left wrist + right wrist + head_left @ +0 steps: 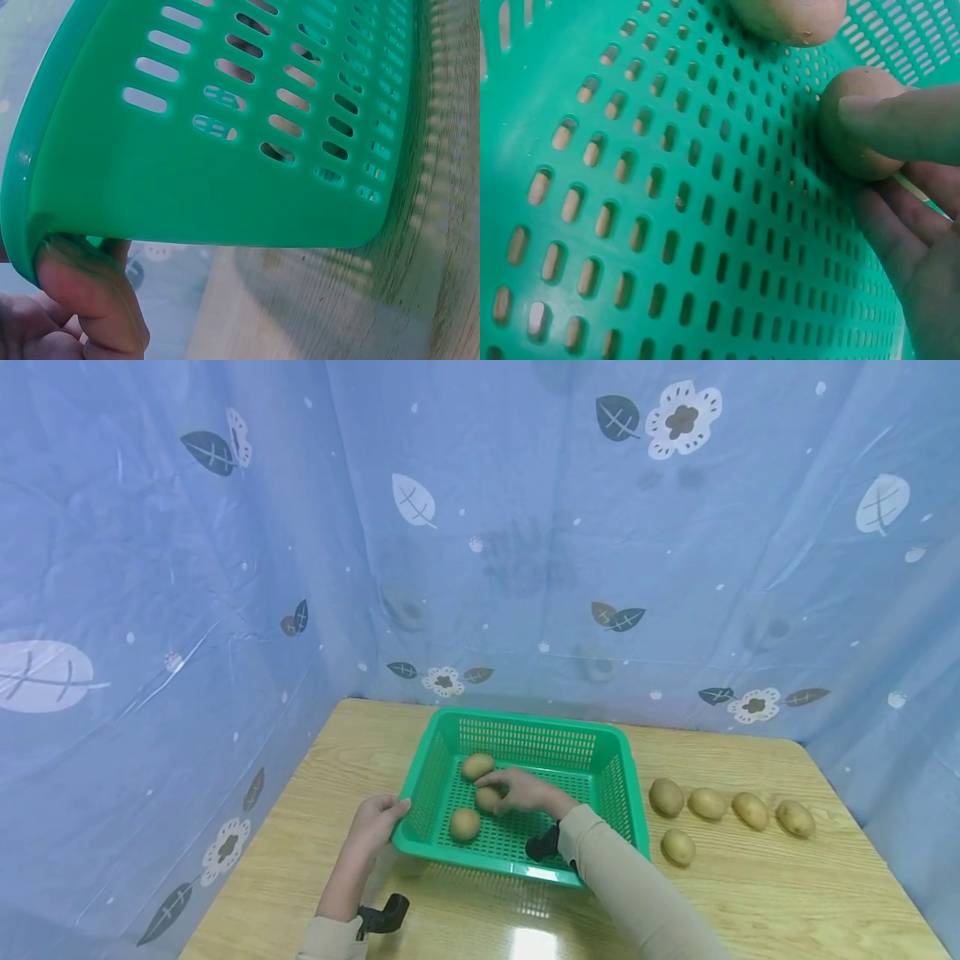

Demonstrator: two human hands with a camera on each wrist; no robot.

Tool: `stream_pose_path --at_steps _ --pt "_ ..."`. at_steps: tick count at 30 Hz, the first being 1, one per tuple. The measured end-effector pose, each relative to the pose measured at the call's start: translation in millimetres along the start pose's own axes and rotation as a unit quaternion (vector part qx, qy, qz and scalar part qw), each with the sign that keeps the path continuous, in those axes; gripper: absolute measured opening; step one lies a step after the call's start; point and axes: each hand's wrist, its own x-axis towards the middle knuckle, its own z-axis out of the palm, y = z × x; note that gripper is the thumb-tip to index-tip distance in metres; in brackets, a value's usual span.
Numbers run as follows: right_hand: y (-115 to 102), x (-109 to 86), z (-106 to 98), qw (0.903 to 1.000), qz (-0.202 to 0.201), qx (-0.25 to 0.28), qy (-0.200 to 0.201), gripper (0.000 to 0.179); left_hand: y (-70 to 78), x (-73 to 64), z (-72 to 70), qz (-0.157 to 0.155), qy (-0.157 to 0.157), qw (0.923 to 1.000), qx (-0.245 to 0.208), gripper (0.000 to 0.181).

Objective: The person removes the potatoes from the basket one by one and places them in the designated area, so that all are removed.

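Note:
A green plastic basket (517,717) with slotted walls stands on the table, two loose potatoes inside: one farther back (477,767), one nearer the front (465,824). At its left front corner my left hand (372,827) grips the rim; the left wrist view has the fingers curled at the lip of the green wall (112,187). Inside the basket, my right hand (525,791) holds a third potato (855,150) between thumb and fingers, close over the slotted floor. Part of that potato is hidden behind the hand.
Right of the basket, several potatoes lie in a row, among them a darker one (666,797); another potato (678,847) sits nearer the front. A blue patterned curtain (510,568) closes off the back and sides of the wooden table (810,893).

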Motion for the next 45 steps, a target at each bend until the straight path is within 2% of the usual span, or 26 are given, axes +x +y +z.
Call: stream_pose_path --at_steps 13,25,32,39,45 --pt "2 4.2 2 0.9999 0.001 0.014 0.006 0.05 1.0 -0.1 -1.5 0.0 -0.001 1.0 -0.001 0.037" --pt "-6 3.3 -12 0.9992 -0.012 0.035 0.012 0.053 -0.4 -0.1 -0.1 0.004 -0.001 1.0 0.0 0.039" --pt "-22 -7.2 -26 0.9961 -0.038 0.058 0.055 0.051 0.4 -0.4 0.0 0.004 -0.001 1.0 0.0 0.039" --pt "-33 -24.7 -43 0.987 -0.046 0.103 0.114 0.052 1.4 -0.5 0.0 0.011 0.005 0.9999 0.006 0.038" --pt "-34 -43.7 -57 0.9796 -0.054 0.141 0.133 0.058 2.9 -1.7 -0.6 0.006 0.001 1.0 0.0 0.037"
